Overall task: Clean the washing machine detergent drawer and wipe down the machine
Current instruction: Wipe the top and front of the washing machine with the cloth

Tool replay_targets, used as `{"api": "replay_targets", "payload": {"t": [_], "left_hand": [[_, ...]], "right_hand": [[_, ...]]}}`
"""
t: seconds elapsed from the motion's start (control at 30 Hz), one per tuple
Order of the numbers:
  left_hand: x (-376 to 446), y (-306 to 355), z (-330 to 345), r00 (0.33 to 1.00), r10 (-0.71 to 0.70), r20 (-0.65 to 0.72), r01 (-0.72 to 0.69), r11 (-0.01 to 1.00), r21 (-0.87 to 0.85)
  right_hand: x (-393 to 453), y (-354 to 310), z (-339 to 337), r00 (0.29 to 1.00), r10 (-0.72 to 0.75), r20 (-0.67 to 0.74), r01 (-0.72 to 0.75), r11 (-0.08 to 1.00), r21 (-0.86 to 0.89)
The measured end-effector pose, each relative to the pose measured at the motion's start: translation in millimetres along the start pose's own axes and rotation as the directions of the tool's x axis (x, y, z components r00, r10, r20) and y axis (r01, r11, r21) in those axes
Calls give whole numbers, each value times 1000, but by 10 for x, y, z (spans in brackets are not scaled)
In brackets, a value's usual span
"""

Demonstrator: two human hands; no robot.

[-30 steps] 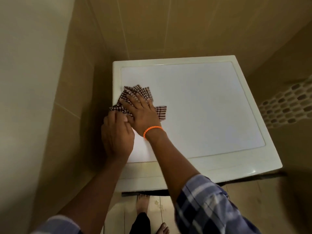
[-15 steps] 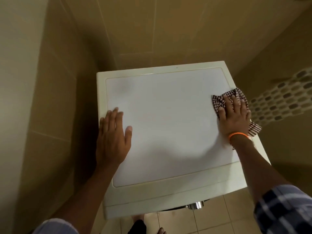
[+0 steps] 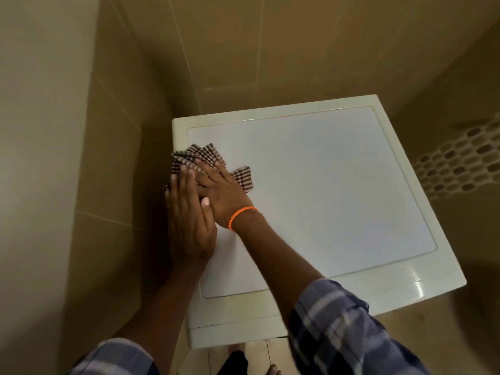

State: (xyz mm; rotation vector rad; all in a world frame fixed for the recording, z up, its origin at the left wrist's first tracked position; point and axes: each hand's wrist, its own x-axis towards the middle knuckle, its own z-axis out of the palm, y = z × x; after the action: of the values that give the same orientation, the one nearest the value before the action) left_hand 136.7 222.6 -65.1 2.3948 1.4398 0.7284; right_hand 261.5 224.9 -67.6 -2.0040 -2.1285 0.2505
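Head view: right hand (image 3: 224,193) flat, fingers spread, pressing checked cloth (image 3: 205,158) onto washing machine top (image 3: 338,190) at left edge. Left hand (image 3: 189,220) flat beside it, fingers straight, tips touching cloth, holding nothing. Orange band (image 3: 241,215) on right wrist.

Right of the fingers (image 3: 205,169) the washing machine top (image 3: 324,185) lies bare; the tiled wall (image 3: 116,158) stands close on their left.

Your cloth (image 3: 208,158) lies on the washing machine (image 3: 338,185) top's left edge — right hand (image 3: 219,190) on it, left hand (image 3: 186,220) alongside.
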Motion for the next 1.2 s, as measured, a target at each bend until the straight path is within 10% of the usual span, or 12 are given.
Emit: {"api": "replay_targets", "payload": {"t": [0.27, 0.53, 0.87, 1.03, 1.2], "left_hand": [[-43, -50, 83, 976, 114, 183, -143, 978, 154], [-37, -61, 119, 973, 104, 205, -144, 971, 192], [4, 5, 50, 995, 41, 87, -51, 992, 116], [-12, -15, 72, 994, 14, 108, -33, 985, 171], [-41, -93, 117, 984, 56, 166, -78, 988, 131]], "right_hand": [[-1002, 1721, -377, 920, 355, -165, -370, 926, -69], [-1692, 2498, -748, 487, 849, -205, -867, 499, 5], [274, 179, -62, 966, 198, -168, -205, 978, -25], [392, 327, -14, 997, 11, -79, -13, 999, -37], [-140, 1644, -307, 942, 269, -202, -277, 961, -14]]}}
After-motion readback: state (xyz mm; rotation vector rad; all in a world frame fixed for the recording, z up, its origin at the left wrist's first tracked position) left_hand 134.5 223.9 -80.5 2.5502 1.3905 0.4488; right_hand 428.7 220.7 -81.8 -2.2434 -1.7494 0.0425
